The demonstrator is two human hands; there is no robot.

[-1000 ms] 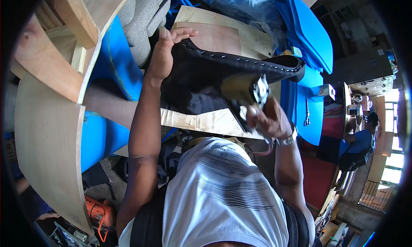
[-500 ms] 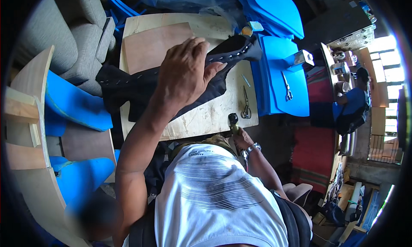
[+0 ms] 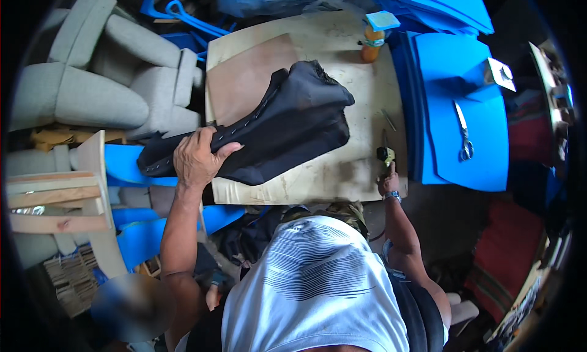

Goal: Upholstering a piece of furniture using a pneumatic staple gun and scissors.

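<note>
A black fabric-covered piece point(image 3: 293, 116) lies slantwise over the light wooden table point(image 3: 299, 190), a row of small shiny staples along its upper edge. My left hand point(image 3: 197, 159) grips its left end, fingers over the edge and thumb stretched out along it. At the table's front right corner, my right hand point(image 3: 389, 184) is closed round the handle of a compact yellow-green and black tool point(image 3: 385, 154), which looks like a staple gun. Its lower part is hidden in my hand. Just behind it lie dark scissors point(image 3: 384, 137), partly covered by the tool.
A brown board point(image 3: 251, 77) lies under the black piece. At the back right stands an orange bottle point(image 3: 371, 46). Blue foam sheets point(image 3: 428, 107) on the right bear metal scissors point(image 3: 463, 132) and a small box point(image 3: 499, 74). Grey upholstered seats point(image 3: 116, 77) and a wooden frame point(image 3: 101, 193) are at left.
My left hand has moved left and nearer along the black piece, which has turned and shifted. My right hand with the tool has moved outward over the table's corner. The view has shifted.
</note>
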